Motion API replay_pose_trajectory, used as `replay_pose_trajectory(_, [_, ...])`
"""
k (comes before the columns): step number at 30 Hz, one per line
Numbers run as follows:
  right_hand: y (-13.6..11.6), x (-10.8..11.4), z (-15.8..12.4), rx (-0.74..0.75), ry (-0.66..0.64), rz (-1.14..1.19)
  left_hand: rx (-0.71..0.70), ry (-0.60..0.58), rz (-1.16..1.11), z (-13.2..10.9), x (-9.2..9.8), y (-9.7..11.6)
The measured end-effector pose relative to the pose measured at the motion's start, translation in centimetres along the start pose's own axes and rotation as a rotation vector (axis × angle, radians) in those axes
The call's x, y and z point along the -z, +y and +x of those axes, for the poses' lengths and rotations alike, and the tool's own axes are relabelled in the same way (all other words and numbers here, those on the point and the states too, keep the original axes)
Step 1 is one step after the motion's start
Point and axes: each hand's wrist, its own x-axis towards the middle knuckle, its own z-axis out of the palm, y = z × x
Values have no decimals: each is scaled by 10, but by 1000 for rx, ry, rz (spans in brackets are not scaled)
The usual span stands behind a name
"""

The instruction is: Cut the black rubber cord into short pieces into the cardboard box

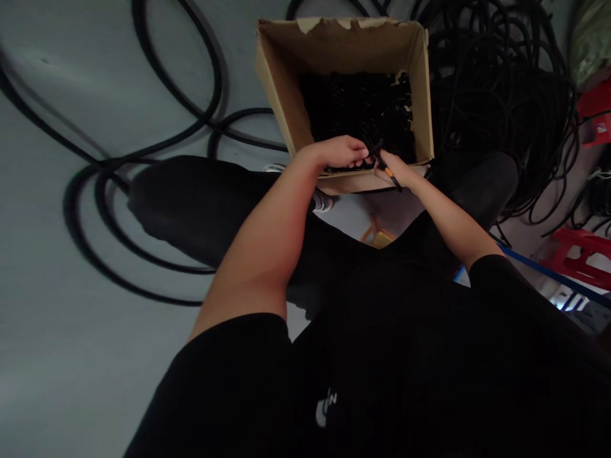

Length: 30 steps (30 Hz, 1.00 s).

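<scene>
Black cable piece (384, 167) with an orange band, pinched in the right hand (396, 170); left hand (340, 152), fingers pressed together, just beside it, over a cardboard box (344, 48) at twelve o'clock.

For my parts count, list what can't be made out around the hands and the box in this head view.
Head view only:
- Black piece with an orange band: the right hand covers most of it, so its kind is unclear.
- Anything in the left hand: hidden by its fingers.
- Dark pile in the cardboard box: too dark to separate pieces.
- Black cable coils: cut off by the top edge.
- Red object: cut off by the right edge.
</scene>
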Motion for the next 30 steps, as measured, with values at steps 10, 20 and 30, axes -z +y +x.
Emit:
replay_pose_trajectory(10, [-15,9,-6,-54,70,-92,-4,88,60,1,7,-1])
replay_pose_trajectory(20, [-21,11,-3,-67,40,-70,19,-3,-9,10,4,-16])
replay_pose_trajectory(30, [-22,5,-8,-222,51,119,-71,247,-43,13,4,-24])
